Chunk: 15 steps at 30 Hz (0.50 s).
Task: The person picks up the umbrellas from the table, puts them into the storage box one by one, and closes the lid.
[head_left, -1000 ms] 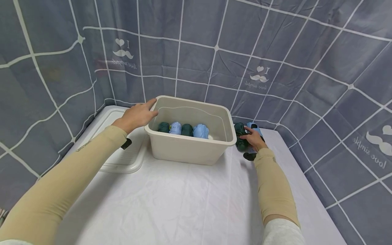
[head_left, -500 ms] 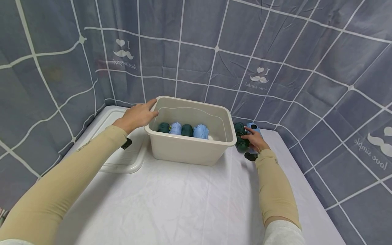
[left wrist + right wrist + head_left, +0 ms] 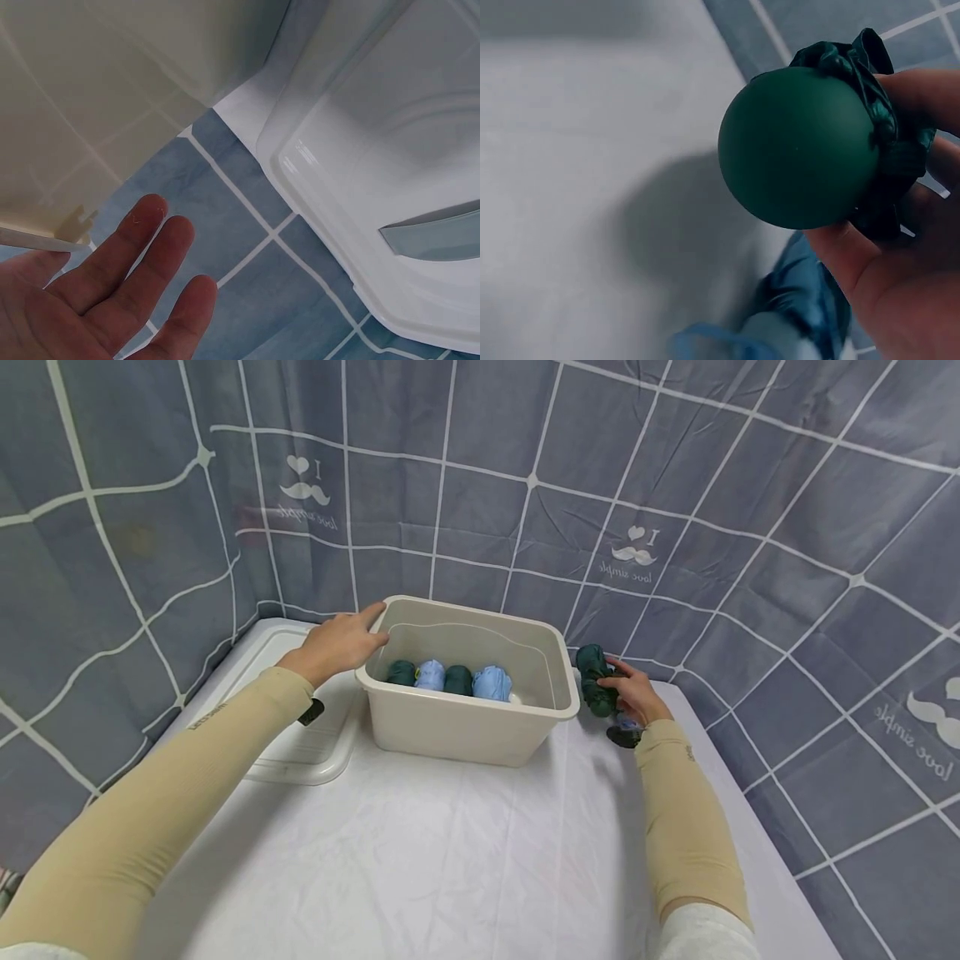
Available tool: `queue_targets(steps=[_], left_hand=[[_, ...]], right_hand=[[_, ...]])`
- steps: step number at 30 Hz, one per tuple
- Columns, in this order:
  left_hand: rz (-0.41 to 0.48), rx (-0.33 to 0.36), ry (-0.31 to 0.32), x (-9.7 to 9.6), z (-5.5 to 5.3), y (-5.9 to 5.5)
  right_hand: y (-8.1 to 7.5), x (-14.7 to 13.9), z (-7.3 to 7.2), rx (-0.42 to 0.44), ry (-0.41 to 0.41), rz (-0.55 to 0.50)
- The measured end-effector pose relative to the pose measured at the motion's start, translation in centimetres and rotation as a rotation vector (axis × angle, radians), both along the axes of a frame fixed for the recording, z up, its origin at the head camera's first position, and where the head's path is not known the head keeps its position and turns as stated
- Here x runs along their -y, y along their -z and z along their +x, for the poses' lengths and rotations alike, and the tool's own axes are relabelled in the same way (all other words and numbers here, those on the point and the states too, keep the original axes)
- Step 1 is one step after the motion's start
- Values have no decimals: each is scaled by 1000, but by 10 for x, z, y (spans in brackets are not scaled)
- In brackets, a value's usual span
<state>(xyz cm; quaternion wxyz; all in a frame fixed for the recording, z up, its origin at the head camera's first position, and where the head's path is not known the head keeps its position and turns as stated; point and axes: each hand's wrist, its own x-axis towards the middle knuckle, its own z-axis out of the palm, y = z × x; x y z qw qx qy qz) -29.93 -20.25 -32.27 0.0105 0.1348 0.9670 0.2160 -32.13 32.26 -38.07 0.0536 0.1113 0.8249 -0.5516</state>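
Note:
A dark green folded umbrella [image 3: 595, 682], bundled in its fabric, is gripped by my right hand [image 3: 637, 692] just right of the beige bin. In the right wrist view its smooth round end [image 3: 799, 150] faces the camera, raised over the white surface, thumb below and fingers on the far side. A light blue umbrella [image 3: 799, 300] lies beneath that hand, mostly covered in the head view. My left hand [image 3: 341, 645] rests on the left rim of the bin [image 3: 450, 722]; its fingers look fairly straight in the left wrist view.
Inside the bin, dark green bundles [image 3: 458, 679] and light blue bundles [image 3: 492, 682] stand in a row toward the left. A white lid [image 3: 300, 747] lies flat left of the bin. Blue-grey checked curtain [image 3: 480, 510] hangs behind and along both sides of the white-covered table [image 3: 450, 852].
My right hand has taken hold of the dark green umbrella and lifted it slightly off the table, shifting a little right. The left hand stays on the bin's rim.

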Motion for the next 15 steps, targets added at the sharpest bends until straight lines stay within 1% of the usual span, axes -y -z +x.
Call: queue_targets(steps=[3, 7, 9, 13, 15], left_hand=[[1, 3, 0, -1, 0, 0], [-2, 7, -3, -1, 0, 1], [-3, 10, -4, -1, 0, 1], [-8, 11, -1, -1, 1, -1], [-10, 12, -1, -1, 1, -1]], right_hand=[[-16, 3, 4, -3, -3, -24], [-34, 5, 5, -18, -22, -8], [-39, 5, 3, -40, -32, 4], [-59, 9, 5, -84, -33, 19], [-69, 12, 5, -101, -30, 0]])
